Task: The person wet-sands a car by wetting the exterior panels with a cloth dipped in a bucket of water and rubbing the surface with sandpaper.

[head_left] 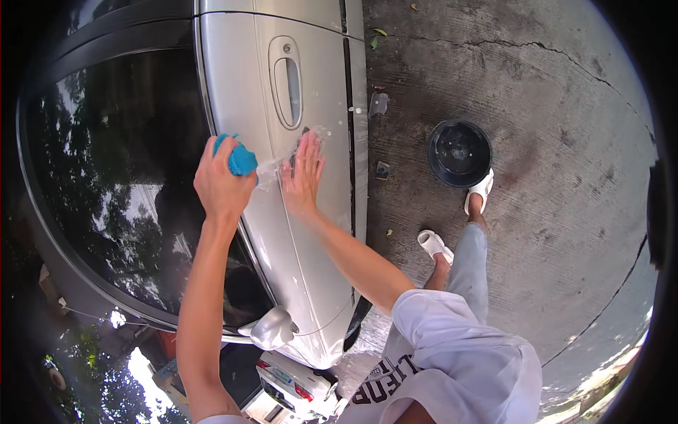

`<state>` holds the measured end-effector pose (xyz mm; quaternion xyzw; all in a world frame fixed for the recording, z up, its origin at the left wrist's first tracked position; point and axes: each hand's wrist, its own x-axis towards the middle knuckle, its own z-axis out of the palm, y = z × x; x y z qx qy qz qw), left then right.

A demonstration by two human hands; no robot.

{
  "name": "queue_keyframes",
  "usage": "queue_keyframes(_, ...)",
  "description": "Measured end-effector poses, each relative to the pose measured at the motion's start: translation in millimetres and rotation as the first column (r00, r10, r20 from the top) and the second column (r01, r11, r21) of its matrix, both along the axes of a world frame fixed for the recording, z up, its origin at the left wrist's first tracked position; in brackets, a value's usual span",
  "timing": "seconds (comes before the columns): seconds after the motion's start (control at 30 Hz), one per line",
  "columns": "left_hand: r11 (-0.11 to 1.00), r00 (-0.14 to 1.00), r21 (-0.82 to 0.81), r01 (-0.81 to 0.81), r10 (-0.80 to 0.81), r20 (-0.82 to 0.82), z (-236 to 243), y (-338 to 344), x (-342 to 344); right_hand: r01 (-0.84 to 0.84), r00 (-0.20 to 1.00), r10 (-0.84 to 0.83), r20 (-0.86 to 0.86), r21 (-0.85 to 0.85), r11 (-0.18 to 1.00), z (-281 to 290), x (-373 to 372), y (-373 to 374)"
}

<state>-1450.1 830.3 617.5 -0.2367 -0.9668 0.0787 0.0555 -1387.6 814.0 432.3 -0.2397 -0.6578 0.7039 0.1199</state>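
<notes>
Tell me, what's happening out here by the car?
A person is washing a silver car door. The left hand squeezes a blue sponge against the door just below the window, while the right hand lies flat on the wet panel under the door handle. A black bucket stands on the concrete beside their sandalled feet.

No packages, signs or screens show anywhere in the view. The nearest thing to a label is the small pale rectangular plate [282,377] on the rear of a white vehicle at the bottom edge, beneath the silver car's side mirror; it is flat, light-coloured and set between 2 red lamps. Its markings are too small to make out.
</notes>
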Motion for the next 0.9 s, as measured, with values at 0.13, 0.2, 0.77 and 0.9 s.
queue_keyframes(0.13,0.943,0.899,-0.14,0.303,-0.331,-0.287,3,-6,-67,-0.308,0.947,0.309,-0.087,0.023,0.951,-11,158,-75)
queue_keyframes(0.2,0.865,0.774,-0.314,0.392,-0.495,-0.395,-11,-2,-91,-0.276,0.957,0.28,-0.082,0.056,0.96,-21,119,-57)
queue_keyframes(0.77,0.887,0.679,-0.204,0.414,-0.45,-0.58,-49,16,-119,-0.109,0.993,0.118,0.029,-0.218,0.97,-118,-39,110)
queue_keyframes(0.9,0.911,0.723,-0.173,0.374,-0.403,-0.561,-47,6,-117,-0.132,0.988,0.144,0.052,-0.183,0.974,-99,29,32)
